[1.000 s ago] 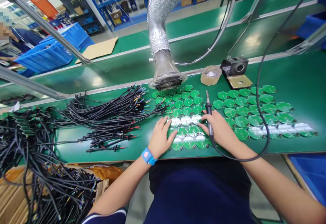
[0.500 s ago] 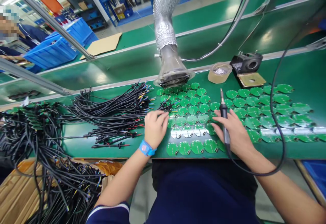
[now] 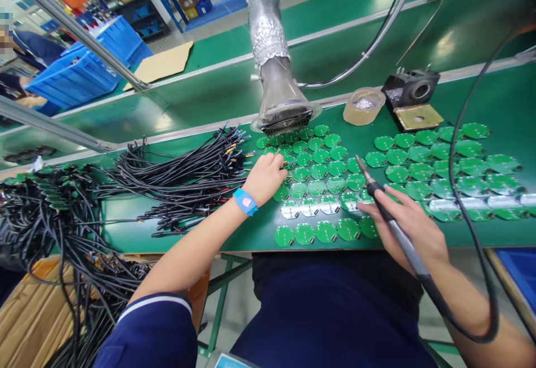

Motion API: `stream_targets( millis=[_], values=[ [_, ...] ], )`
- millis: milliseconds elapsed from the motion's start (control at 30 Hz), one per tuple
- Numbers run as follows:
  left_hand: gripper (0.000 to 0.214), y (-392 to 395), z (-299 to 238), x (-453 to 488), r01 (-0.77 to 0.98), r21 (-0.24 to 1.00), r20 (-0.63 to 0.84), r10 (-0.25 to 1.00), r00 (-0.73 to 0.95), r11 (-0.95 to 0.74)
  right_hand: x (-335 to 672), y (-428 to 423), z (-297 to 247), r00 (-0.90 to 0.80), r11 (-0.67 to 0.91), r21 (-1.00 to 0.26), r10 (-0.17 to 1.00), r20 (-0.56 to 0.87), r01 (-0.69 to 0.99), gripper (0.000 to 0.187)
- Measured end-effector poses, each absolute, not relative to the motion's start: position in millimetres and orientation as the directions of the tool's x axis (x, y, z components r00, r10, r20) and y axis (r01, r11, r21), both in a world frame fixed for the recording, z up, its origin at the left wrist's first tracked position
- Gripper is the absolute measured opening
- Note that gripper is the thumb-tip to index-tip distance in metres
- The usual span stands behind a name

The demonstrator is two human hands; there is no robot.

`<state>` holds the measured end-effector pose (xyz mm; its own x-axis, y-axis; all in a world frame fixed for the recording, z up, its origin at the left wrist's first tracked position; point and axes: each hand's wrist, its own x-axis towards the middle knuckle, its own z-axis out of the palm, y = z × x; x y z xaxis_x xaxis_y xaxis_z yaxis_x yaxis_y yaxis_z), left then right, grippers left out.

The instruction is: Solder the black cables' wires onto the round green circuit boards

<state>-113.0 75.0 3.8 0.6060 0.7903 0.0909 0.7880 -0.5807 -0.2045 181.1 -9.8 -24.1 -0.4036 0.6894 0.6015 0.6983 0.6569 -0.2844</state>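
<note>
My left hand (image 3: 267, 178), with a blue band at the wrist, is closed with curled fingers over the left edge of the round green circuit boards (image 3: 319, 172). Thin wire ends show beside its fingertips; whether the fingers grip them is hidden. Black cables (image 3: 180, 161) lie bundled just left of this hand, their coloured wire ends pointing right. In my right hand (image 3: 412, 225) is a soldering iron (image 3: 391, 223), held like a pen. Its metal tip points up and left, above the boards and apart from them.
A fume extractor nozzle (image 3: 287, 100) hangs over the back boards. Behind them stand a round tub (image 3: 363, 106) and an iron stand (image 3: 412, 97). More cables (image 3: 54, 206) pile at the far left. The iron's cord loops at right. A co-worker's arm shows beyond the blue bin (image 3: 77, 77).
My left hand has moved up and right, toward the boards. My right hand has shifted right and lower, and the soldering iron has tilted from nearly upright to slanting left.
</note>
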Motion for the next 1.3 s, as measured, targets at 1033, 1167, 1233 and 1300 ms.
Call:
stream_targets(
  millis=[1033, 1167, 1233, 1300],
  values=[
    [0.007, -74, -18, -129, 0.686, 0.641, 0.116, 0.928, 0.355, -0.343, 98, -95, -20, -0.35, 0.649, -0.595, 0.759, 0.549, 0.474, 0.02],
    [0.007, -74, -19, -130, 0.682, 0.645, 0.123, 0.928, 0.353, -0.345, 99, -95, -23, -0.377, 0.662, -0.592, 0.749, 0.545, 0.459, 0.022],
    [0.007, -74, -19, -130, 0.682, 0.643, 0.131, 0.927, 0.352, -0.35, 99, -95, -24, -0.42, 0.658, -0.624, 0.752, 0.508, 0.422, 0.023],
    [0.008, -74, -20, -130, 0.684, 0.635, 0.14, 0.924, 0.356, -0.359, 100, -94, -25, -0.465, 0.658, -0.653, 0.743, 0.481, 0.376, 0.024]
  ],
)
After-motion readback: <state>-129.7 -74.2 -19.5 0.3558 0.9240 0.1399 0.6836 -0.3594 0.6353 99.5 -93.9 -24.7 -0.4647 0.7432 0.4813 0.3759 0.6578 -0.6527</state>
